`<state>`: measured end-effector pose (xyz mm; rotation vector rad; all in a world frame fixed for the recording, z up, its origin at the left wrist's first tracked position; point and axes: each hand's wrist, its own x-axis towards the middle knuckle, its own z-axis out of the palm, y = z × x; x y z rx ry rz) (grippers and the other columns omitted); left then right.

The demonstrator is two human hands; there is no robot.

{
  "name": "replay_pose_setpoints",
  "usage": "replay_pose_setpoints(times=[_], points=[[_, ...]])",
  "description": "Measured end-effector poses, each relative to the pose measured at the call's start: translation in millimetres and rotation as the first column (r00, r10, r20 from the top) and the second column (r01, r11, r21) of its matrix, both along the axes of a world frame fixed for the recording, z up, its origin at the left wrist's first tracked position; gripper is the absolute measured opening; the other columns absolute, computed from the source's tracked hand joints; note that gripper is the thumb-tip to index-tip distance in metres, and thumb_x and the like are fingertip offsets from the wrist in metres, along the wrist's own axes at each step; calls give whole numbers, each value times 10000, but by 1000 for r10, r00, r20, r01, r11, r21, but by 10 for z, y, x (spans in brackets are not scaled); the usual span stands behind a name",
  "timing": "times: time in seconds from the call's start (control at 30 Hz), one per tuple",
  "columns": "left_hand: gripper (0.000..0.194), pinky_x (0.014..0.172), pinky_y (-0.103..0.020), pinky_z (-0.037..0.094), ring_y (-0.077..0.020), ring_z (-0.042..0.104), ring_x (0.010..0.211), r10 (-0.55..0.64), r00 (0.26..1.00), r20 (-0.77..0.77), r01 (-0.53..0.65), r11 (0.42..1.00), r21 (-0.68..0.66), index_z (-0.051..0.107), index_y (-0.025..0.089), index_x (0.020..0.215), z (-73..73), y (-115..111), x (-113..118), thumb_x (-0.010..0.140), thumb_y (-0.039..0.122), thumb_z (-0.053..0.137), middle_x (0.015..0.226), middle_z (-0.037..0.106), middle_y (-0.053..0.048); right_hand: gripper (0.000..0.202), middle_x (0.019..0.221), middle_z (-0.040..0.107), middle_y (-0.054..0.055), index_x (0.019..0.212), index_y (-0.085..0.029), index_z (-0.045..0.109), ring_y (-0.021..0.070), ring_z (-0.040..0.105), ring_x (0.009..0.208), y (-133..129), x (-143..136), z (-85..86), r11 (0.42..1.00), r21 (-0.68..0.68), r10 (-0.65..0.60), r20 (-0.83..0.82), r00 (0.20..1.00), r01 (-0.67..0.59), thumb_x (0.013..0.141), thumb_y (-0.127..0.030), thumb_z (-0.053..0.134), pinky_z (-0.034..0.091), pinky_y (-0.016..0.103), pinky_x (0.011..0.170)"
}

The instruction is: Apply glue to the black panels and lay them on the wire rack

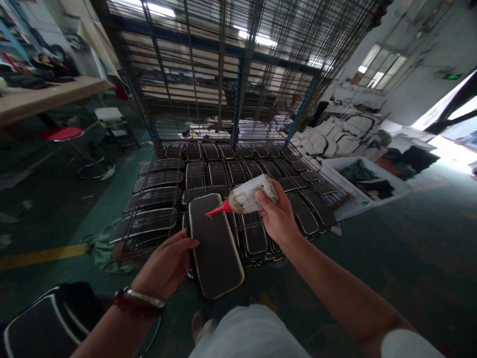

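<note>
dim workshop, overhead tube lights glowing, glare from the right-hand opening, dark floor, soft blur, edges stretched

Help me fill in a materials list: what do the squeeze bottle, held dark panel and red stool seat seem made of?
Bottle: probably plastic, its white body dull and smudged.
Dark panel: perhaps fabric or coated board, its flat face matte; I can't tell which.
Stool seat: possibly vinyl, smooth and evenly red with a slight sheen.
</note>
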<state>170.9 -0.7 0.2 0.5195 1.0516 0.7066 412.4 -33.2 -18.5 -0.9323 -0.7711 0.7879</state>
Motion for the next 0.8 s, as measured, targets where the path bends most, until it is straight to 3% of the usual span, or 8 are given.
replay_pose_setpoints(times=[0.1,0.2,0.33,0.5,0.6,0.7,0.8], points=[[358,599,-316,714,-292,867,707,-14,1000,-1,14,1000,3,817,91,957,34,-9,28,774,-125,597,876,893,-169,636,1158,702,40,1290,-316,696,273,677,1062,-43,30,-112,1000,13,23,141,990,-25,800,-572,1010,633,433,970],[350,567,-310,700,-289,854,659,-8,1000,3,7,1000,12,817,85,936,55,35,-7,766,-125,594,843,885,-175,630,1228,708,55,1376,-333,682,293,689,1108,-177,56,-175,989,2,147,209,967,-151,866,-571,967,633,451,974],[359,547,-318,692,-258,815,568,-32,999,-5,32,999,7,821,101,946,45,100,-84,775,-112,588,774,868,-136,647,1249,735,86,1387,-308,696,335,715,1123,-305,193,-76,948,-52,317,242,917,-314,870,-593,961,637,507,977],[344,543,-352,695,-277,810,569,-84,996,-2,84,996,-12,830,101,946,26,122,-127,737,-90,635,796,870,-144,645,1320,741,97,1457,-330,621,344,721,1192,-265,358,136,962,61,236,307,922,-266,930,-557,916,601,552,1051],[333,567,-371,704,-305,832,628,-97,995,6,97,995,-24,835,110,937,28,133,-139,719,-72,662,847,882,-159,647,1394,725,104,1483,-344,584,337,702,1273,-292,316,171,958,126,202,344,917,-258,948,-485,920,579,534,1086],[355,591,-395,713,-333,847,673,-88,996,3,88,996,-25,841,97,976,21,179,-157,713,-67,669,896,888,-181,671,1388,738,112,1491,-322,603,324,722,1241,-384,187,96,945,96,276,277,920,-312,928,-433,950,609,475,1024],[395,593,-387,715,-332,853,682,-49,999,3,49,998,-35,838,90,1020,1,259,-181,713,-80,658,914,890,-177,610,1177,801,95,1342,-237,714,285,781,1024,-425,73,-52,920,-58,385,-47,922,-387,855,-452,1011,660,373,840]])
